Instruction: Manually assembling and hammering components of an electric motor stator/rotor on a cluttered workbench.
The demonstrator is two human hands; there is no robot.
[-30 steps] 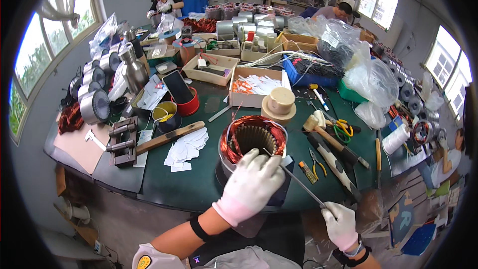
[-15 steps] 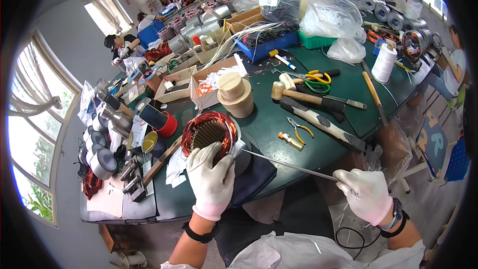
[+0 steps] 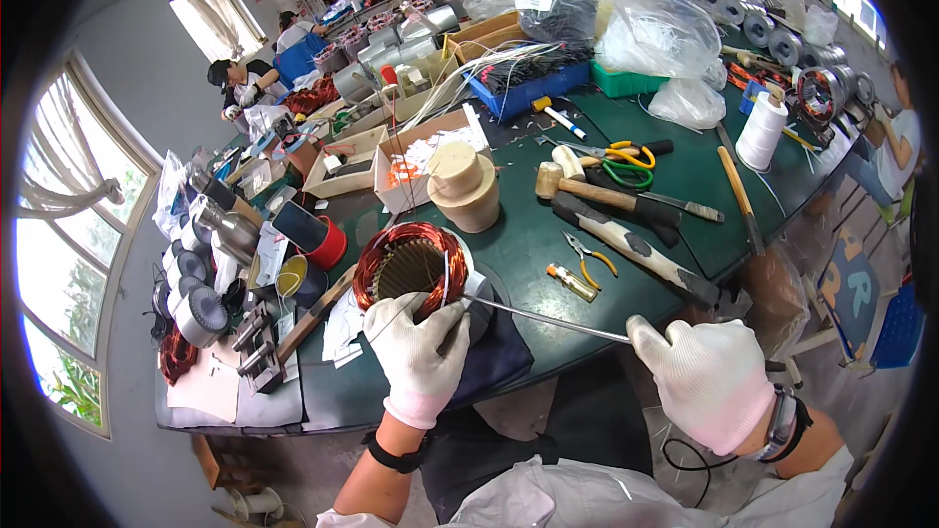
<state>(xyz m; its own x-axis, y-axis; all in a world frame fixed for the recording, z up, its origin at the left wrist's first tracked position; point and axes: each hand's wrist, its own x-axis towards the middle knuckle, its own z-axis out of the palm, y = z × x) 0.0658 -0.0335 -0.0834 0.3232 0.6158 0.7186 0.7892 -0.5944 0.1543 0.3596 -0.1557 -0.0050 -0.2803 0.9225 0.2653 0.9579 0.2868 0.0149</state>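
White knit-gloved hands, 2: left hand point(image 3: 416, 357) at near rim of 1 copper-wound, ring-shaped coil point(image 3: 406, 269), fingers bent close together, cannot tell whether pinching anything; right hand point(image 3: 706, 381) with fingers wrapped round 1 thin grey metal rod point(image 3: 548, 321). Coil left of centre on dark green table point(image 3: 509, 279). Coil's near side partly hidden by left hand; rod's grip hidden inside right glove, far tip hard to make out. Open cardboard box point(image 3: 394, 199): white and orange slips point(image 3: 423, 158). Red round holder point(image 3: 332, 246): 1 dark phone point(image 3: 301, 227).
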